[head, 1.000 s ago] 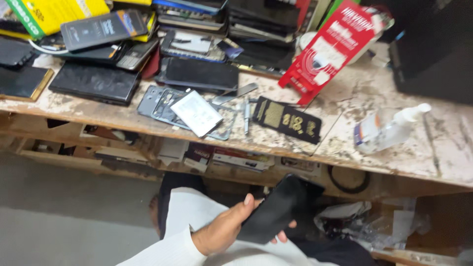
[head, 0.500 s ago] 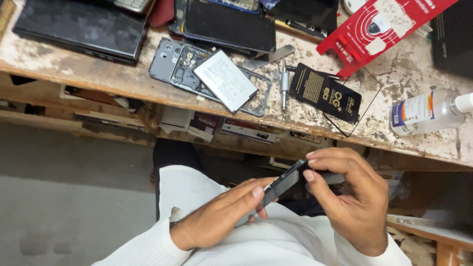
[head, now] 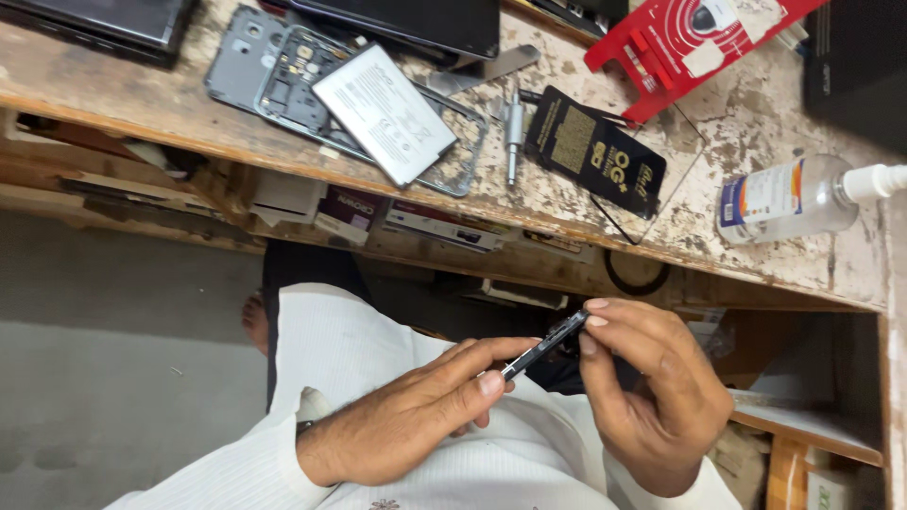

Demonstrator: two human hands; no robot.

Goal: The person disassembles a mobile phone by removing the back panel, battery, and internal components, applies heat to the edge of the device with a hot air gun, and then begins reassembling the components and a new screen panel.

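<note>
Held object: thin black slab-shaped phone (head: 546, 344), seen edge-on and tilted, its upper end toward the right hand, held over the lap below the bench edge.
Left hand: left hand (head: 416, 425) grasps the lower end of the phone, thumb tip and fingertips (head: 490, 382) pinched on its edge.
Right hand: right hand (head: 652, 397) grasps the upper end, thumb and forefinger closed on the rim, other fingers curled.
Beneath the hands: white ribbed cloth garment (head: 350, 359) covering lap and both forearms.
Above the fingers: worn wooden workbench with a chipped, pale-stained top (head: 756, 123); its front edge runs just above the hands.
Bench, up and left of the fingers: grey opened phone frame (head: 283, 76) with a white rectangular battery (head: 383, 113) lying on it; a slim metal screwdriver (head: 513, 127) just beside.
Bench, directly above: black flat packet with gold print (head: 595, 156).
Bench, up and right: clear plastic spray bottle lying on its side (head: 794, 198); red cardboard package (head: 690, 33) farther back.
Under the bench: shelf with small boxes (head: 378, 212).
Open room: bare grey floor (head: 113, 359) well left of the hands.
</note>
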